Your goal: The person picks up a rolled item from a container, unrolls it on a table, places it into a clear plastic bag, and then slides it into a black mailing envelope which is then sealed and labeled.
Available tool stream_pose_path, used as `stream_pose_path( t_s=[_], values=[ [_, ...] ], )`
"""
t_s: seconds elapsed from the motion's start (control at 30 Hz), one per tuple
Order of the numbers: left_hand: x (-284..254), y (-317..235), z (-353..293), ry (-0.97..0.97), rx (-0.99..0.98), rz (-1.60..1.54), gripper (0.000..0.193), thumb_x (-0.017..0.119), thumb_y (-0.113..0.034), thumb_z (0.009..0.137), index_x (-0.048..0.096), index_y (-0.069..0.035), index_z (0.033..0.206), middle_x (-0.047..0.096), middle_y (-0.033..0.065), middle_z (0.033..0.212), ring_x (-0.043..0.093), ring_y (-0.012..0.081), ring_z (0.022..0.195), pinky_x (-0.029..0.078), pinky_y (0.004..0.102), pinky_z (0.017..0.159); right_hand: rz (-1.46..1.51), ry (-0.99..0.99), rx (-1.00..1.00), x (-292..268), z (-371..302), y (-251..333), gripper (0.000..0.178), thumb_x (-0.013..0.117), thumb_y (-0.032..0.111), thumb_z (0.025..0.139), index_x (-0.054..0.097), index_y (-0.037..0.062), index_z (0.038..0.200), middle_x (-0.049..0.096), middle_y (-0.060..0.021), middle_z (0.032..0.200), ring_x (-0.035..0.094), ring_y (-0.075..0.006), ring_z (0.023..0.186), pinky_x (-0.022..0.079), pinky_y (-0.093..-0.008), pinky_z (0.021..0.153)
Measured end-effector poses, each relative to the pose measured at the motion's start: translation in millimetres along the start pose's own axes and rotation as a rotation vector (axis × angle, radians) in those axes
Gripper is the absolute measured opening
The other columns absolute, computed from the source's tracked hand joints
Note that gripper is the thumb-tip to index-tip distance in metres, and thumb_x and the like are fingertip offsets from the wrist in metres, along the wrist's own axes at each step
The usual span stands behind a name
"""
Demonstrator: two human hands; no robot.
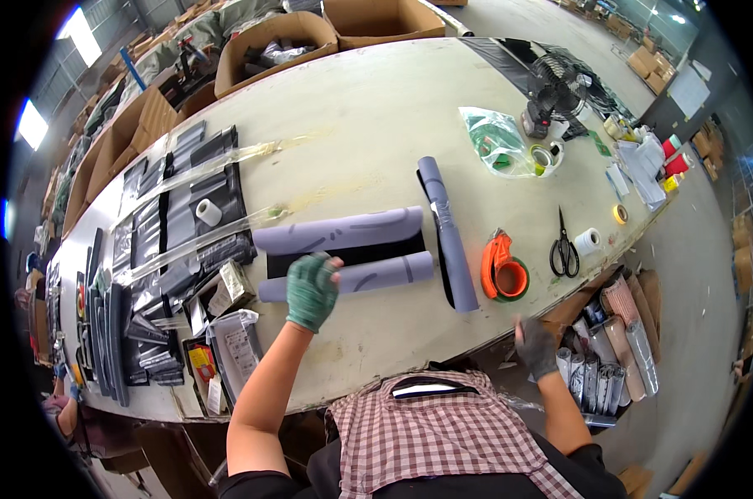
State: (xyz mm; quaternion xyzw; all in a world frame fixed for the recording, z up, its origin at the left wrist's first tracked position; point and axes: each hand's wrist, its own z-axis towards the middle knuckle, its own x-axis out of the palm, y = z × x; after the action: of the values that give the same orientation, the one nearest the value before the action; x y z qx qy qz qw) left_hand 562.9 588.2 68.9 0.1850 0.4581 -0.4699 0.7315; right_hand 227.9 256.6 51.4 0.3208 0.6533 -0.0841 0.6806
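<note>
A purple mat (343,229) with a black underside lies on the table, rolled inward from its far and near sides with a black strip showing between. My left hand (312,293), in a green glove with bare fingertips, is over the near roll with its fingers curled in; whatever they may hold is hidden. To the right lies another purple mat (451,237), rolled into a narrow tube. Beyond the table's near edge, my right hand (535,345), in a grey glove, has its thumb apart from its fingers and is beside a carton (564,312) of wrapped rolls.
An orange tape dispenser (503,270), black scissors (564,249) and a white roll (588,241) lie at right. Farther back are a plastic bag (497,137) and a fan (555,87). Dark plastic packages (202,179) cover the left side, near a grey bin (235,345).
</note>
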Motion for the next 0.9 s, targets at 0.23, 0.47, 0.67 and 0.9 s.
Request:
stream_pose_path(
  t_s=[0.23,0.47,0.67,0.9],
  values=[
    [22.1,22.0,4.7,0.431,-0.234,0.042,0.066,0.074,-0.042,0.07,0.053,-0.012,0.125,0.057,0.0095,0.113,0.054,0.0314,0.103,0.044,0.0432,0.089,-0.171,-0.187,-0.74,38.3,117.4,37.3,0.032,0.058,0.019,0.08,0.06,0.0114,0.111,0.055,-0.0129,0.121,0.047,-0.031,0.118,0.026,-0.0533,0.107],
    [-31.6,7.6,-3.4,0.641,-0.192,0.158,0.068,0.081,-0.048,0.059,0.058,-0.017,0.115,0.057,0.0075,0.104,0.055,0.0295,0.101,0.046,0.0405,0.086,-0.37,-0.228,-0.587,14.7,214.1,-37.8,0.038,0.053,0.015,0.078,0.058,0.0089,0.116,0.047,-0.0145,0.133,0.039,-0.0325,0.128,0.022,-0.0492,0.111],
    [-39.8,-17.5,-28.6,1.004,-0.339,-0.112,0.063,0.083,-0.034,0.061,0.054,-0.014,0.113,0.058,0.009,0.103,0.056,0.031,0.099,0.048,0.0396,0.087,-0.195,0.1,-0.932,32.4,232.9,75.4,0.055,0.065,0.016,0.071,0.05,0.0112,0.123,0.046,-0.0187,0.127,0.043,-0.035,0.121,0.035,-0.0465,0.103],
    [-16.6,-53.0,-68.2,0.749,-0.07,0.155,0.061,0.075,-0.027,0.067,0.049,-0.022,0.123,0.056,0.0042,0.104,0.057,0.0246,0.093,0.043,0.0408,0.084,0.179,0.019,-0.457,47.1,211.7,96.9,0.075,0.076,0.026,0.065,0.043,0.0223,0.132,0.034,-0.0213,0.132,0.048,-0.0408,0.112,0.046,-0.0456,0.093]
  ],
)
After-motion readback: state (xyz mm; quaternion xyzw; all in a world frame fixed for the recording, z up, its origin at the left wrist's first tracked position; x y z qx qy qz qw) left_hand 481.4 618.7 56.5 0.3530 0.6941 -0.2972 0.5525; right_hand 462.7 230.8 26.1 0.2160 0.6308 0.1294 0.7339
